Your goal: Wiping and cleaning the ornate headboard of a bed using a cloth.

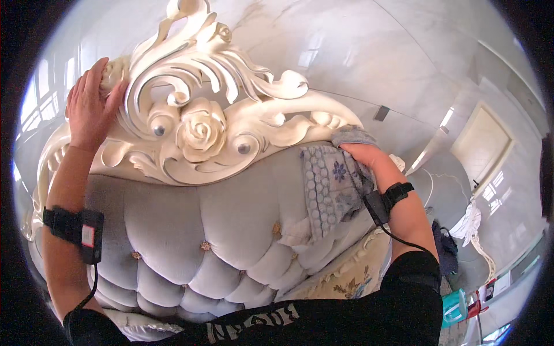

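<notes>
A cream carved headboard crest (277, 112) with scrolls, leaves and roses rises before me against a wall. My left hand (91, 104) curls around a carved rose (114, 75) at the crest's left side. On the right, my right hand (359, 151) grips a grey patterned cloth (331, 186) and presses it to the lower right rail of the frame. Part of the cloth wraps over the fingers and hides them; the rest hangs over the tufted grey upholstery (238, 207). Another carved rose (201, 134) stands in the middle.
Behind the crest is a glossy marble-look wall (346, 56) with a dark wall plate (381, 113). Right of me are a cream door (484, 147), a white cloth (468, 222), a dark bag (446, 248) and a teal container (454, 307). Cables run from both forearm straps.
</notes>
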`<state>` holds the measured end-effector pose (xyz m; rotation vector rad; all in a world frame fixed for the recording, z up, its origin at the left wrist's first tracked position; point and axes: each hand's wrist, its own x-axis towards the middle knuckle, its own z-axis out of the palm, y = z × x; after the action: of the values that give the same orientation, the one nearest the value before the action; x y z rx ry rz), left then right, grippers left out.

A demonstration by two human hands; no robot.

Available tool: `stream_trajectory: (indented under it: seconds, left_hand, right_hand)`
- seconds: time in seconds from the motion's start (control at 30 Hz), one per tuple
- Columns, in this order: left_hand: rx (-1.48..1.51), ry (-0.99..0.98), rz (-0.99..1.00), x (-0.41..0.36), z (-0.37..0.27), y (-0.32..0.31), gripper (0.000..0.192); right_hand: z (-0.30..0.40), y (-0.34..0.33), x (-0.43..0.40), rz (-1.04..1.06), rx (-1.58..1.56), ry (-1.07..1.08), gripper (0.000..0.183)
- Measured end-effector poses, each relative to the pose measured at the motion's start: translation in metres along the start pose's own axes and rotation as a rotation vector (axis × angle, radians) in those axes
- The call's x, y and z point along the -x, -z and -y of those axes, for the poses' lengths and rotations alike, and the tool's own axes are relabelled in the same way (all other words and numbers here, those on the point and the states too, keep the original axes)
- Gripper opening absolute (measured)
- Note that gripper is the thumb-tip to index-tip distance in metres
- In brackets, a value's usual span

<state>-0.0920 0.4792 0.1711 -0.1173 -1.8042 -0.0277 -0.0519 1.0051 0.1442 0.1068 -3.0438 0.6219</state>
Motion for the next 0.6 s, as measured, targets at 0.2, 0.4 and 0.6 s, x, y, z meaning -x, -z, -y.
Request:
stream_trajectory:
  seconds: [0.2, 0.4, 0.6]
  left_hand:
    - [-0.018, -0.005, 0.000, 0.002, 0.001, -0.004, 0.052]
    - [0.016, -0.198, 0.048, -0.017, 0.031, -0.001, 0.047]
    - [0.034, -0.132, -0.050, -0.014, 0.007, -0.009, 0.051]
  right_hand:
    - [0.014, 0.001, -0.003, 0.049, -0.005, -0.210, 0.060]
    - [-0.035, -0.013, -0.031, -0.144, -0.085, -0.018, 0.061]
    - [-0.054, -0.019, -0.022, -0.041, -0.237, -0.215, 0.054]
